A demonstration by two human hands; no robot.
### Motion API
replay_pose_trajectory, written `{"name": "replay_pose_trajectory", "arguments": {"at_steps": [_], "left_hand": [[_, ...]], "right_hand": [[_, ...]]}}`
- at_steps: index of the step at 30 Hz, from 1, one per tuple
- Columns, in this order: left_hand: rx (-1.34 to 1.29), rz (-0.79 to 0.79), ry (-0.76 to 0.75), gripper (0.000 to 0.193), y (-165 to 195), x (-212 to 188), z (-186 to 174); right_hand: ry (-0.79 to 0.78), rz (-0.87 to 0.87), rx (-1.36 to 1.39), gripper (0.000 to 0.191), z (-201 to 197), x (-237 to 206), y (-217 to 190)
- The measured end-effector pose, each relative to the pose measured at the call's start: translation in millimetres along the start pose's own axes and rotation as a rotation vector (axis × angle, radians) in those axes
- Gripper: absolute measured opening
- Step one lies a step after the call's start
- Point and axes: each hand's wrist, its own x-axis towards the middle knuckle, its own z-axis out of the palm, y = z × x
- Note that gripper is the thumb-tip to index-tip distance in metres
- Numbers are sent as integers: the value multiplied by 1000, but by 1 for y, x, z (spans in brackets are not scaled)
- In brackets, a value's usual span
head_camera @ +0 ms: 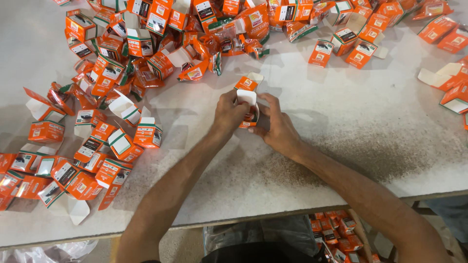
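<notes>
A white worktable (341, 146) filled the view, its front edge running across just above the person's lap. Left of the held carton, a big heap of orange cartons (107, 73) with white flaps and green trim sprawled from the far edge down to the near-left corner. Beyond the held carton, a thinner row of cartons (351, 39) lined the far edge; a few more sat at the far right. Right of and in front of the held carton the tabletop lay bare, speckled dark. The small orange carton (248, 104), white flap up, sat at table centre, pinched between both hands: left hand (229, 114) fingers pressed on its left side, right hand (278, 129) closed on its right. A single carton (248, 82) lay just behind it. Under the table, a bin of cartons (336, 229) showed.
</notes>
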Motion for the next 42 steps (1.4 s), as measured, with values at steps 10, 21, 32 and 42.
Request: {"name": "replay_pose_trajectory", "arguments": {"at_steps": [10,21,32,42], "left_hand": [[-661,-174,-422,25,2,-17,-43],[-237,121,-142,31,-11,0,-15],[251,641,-183,26,12,-46,-41],[197,676,-192,20,8,-50,-38]], "right_hand": [[23,-171,-222,43,-1,-1,-6],[-26,-71,-163,37,-6,2,-14],[-27,-70,-22,53,-3,4,-3],[-59,-41,-32,41,-6,4,-11]]}}
